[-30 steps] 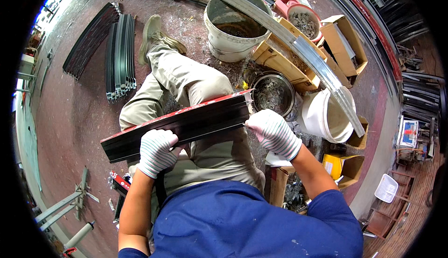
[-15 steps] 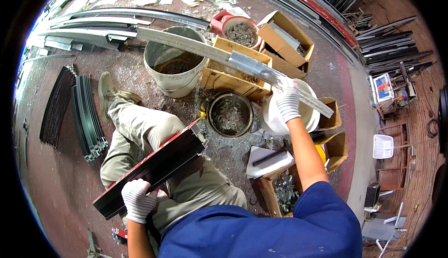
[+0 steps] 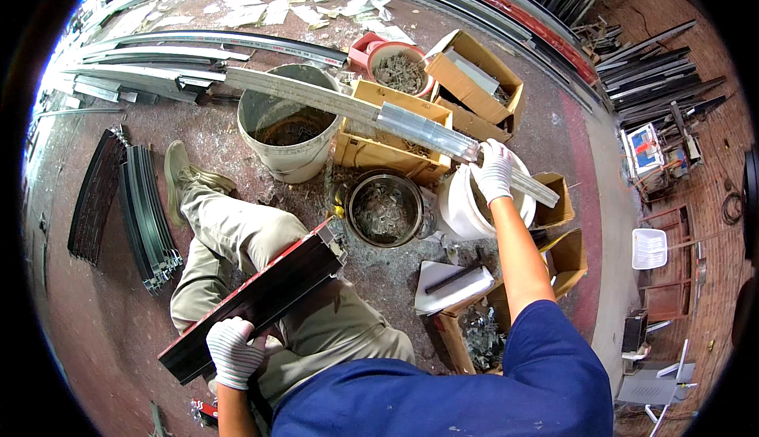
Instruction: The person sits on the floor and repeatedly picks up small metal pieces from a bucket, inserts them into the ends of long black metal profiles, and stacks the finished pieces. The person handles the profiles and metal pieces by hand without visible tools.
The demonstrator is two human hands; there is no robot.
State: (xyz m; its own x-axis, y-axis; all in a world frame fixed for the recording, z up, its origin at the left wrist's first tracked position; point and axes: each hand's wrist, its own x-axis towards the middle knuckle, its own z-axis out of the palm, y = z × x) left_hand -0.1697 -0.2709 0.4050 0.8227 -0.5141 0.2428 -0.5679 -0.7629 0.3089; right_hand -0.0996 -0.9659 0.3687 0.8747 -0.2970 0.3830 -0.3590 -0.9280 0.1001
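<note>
I sit on the floor with my legs stretched out. My left hand, in a white glove, grips the near end of a dark red-edged metal profile that lies across my thighs. My right hand, also gloved, is stretched forward and closed on a long silver aluminium profile. That silver bar rests across a grey bucket and a yellow cardboard box, and passes over a white bucket.
A round metal tin of small parts stands by my knee. A red tub of parts and open cardboard boxes sit beyond. Dark profiles lie stacked at left, long silver rails at the back.
My right hand let go of the red-edged profile, reached forward and took hold of the long silver profile. My left hand slid to the profile's near end, and my head turned right.
</note>
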